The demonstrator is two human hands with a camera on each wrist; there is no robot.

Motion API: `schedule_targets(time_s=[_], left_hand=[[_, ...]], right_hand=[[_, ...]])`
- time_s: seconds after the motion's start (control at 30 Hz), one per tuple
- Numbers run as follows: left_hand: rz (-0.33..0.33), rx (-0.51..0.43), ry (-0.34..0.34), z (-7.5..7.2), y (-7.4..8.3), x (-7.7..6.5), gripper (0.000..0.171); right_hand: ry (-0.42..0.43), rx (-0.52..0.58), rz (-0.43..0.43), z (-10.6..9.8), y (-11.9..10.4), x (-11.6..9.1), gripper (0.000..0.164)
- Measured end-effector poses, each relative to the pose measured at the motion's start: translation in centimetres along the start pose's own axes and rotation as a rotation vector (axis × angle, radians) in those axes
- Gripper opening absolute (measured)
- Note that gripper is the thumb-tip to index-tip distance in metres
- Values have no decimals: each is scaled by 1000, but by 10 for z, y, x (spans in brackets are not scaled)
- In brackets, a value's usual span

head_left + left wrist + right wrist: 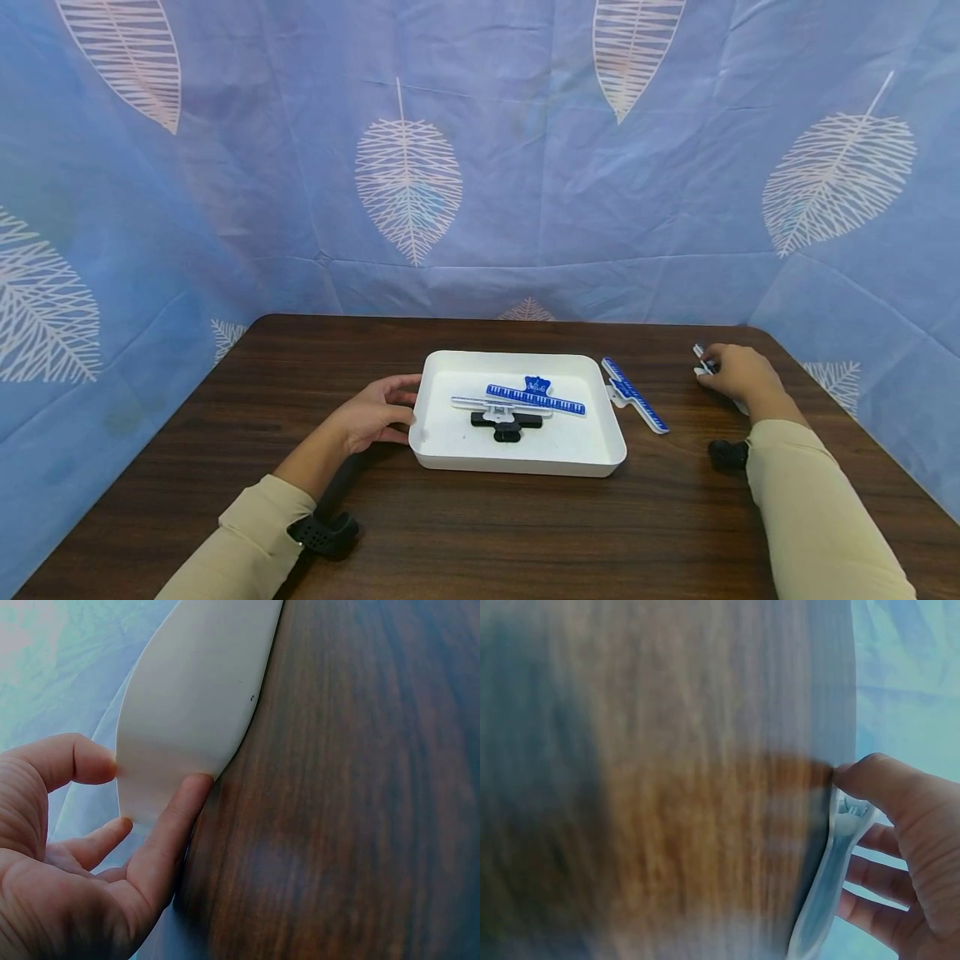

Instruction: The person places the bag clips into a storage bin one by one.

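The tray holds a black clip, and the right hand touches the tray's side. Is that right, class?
Wrong hand: the left hand touches the side of the tray, as the head view shows. The black clip is indeed in it.

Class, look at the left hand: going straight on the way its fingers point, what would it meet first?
The white tray's side wall, seemingly at once: the left hand already appears to touch it, though exact depth is hard to judge.
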State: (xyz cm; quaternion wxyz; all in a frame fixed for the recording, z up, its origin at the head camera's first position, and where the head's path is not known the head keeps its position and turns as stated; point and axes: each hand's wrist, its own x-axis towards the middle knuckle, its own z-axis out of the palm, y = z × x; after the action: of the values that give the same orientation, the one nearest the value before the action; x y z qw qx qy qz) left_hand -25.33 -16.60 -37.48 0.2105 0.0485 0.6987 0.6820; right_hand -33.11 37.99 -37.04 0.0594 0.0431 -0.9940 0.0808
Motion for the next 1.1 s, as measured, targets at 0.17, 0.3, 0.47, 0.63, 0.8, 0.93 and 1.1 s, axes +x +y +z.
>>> schedule_targets(time_s=[0.17, 0.3, 0.47, 0.63, 0.8, 0.93, 1.1], left_hand=[[-6, 8, 11, 0, 1, -1, 74], [-6, 11, 10, 1, 1, -1, 73], [2, 9, 1, 2, 2, -1, 74], [1, 10, 10, 2, 2, -1, 74], [0, 8, 13, 1, 2, -2, 73], [0, 2, 10, 0, 0, -1, 73], [0, -3, 7, 0, -1, 0, 72]], right_hand=[[-6, 18, -14, -3, -1, -2, 47], [-7, 21, -23, -6, -2, -4, 46], [4, 19, -37, -8, -3, -5, 45], [10, 17, -41, -10, -5, -7, 46], [5, 32, -50, -13, -9, -11, 47], [7, 31, -68, -17, -13, -14, 47], [19, 26, -92, -18, -18, -16, 45]])
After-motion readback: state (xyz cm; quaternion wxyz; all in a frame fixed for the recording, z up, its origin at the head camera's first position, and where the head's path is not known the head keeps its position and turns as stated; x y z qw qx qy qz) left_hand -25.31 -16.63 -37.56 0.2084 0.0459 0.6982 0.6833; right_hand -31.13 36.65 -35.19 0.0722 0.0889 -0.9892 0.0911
